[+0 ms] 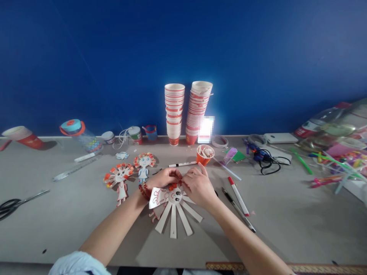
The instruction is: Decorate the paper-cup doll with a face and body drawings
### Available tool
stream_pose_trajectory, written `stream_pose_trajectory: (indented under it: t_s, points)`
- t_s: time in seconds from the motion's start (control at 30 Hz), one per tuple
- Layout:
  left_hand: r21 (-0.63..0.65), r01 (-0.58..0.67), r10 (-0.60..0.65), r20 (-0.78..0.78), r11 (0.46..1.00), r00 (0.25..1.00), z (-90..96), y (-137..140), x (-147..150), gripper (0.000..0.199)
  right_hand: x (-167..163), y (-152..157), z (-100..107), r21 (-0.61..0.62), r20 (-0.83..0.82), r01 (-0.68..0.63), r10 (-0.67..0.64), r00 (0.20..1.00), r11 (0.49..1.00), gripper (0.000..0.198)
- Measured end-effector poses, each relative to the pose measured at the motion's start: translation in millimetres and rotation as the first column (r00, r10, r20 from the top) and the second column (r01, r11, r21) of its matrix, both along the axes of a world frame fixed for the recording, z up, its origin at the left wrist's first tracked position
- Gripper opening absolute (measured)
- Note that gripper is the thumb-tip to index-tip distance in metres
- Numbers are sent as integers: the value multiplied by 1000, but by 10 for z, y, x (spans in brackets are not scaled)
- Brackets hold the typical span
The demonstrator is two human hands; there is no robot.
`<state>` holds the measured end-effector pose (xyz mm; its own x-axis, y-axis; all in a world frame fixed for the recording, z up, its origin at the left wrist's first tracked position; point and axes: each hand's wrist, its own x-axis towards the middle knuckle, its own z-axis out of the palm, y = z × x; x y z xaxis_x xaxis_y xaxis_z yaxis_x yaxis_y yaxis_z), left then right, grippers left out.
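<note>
A paper cup cut into strips (pixel 175 195) lies spread like a sun, with a smiling face drawn on its round middle. Long white strips fan out toward me. At its top edge, orange curled bits show between my fingers. My left hand (pixel 164 178), with a beaded bracelet at the wrist, is closed on the cup's upper edge. From the right, my right hand (pixel 198 186) pinches the same upper strips; its fingertips are partly hidden. Drawn paper body pieces (pixel 157 197) lie by the left side of the face.
Two finished-looking paper dolls (pixel 122 179) lie to the left. Tall cup stacks (pixel 174 114) stand by the wall, near a cup of scraps (pixel 205 154). Right are a red marker (pixel 239 196), a black pen (pixel 239 210) and a glue gun (pixel 260 154). Scissors (pixel 20 204) lie far left.
</note>
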<state>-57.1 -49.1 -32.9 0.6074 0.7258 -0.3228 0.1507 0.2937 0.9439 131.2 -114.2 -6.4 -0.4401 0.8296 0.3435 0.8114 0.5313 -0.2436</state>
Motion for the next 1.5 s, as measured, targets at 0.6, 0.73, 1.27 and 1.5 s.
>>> stream_pose_trajectory:
  t_s: [0.6, 0.73, 1.27, 1.5]
  points:
    - [96, -51, 43, 89, 994, 995, -22, -68, -3, 42, -75, -17, -45, 31, 95, 91, -94, 991, 995, 21]
    - [158, -35, 23, 76, 987, 997, 12, -103, 5, 37, -77, -21, -33, -28, 95, 96, -93, 991, 995, 20]
    - [252, 99, -50, -195, 963, 979, 19, -55, -80, 34, -41, -47, -21, -13, -14, 63, -63, 998, 998, 18]
    - [179, 142, -112, -168, 974, 979, 55, -74, -75, 42, -59, -57, 11, -18, -30, 52, -52, 998, 998, 13]
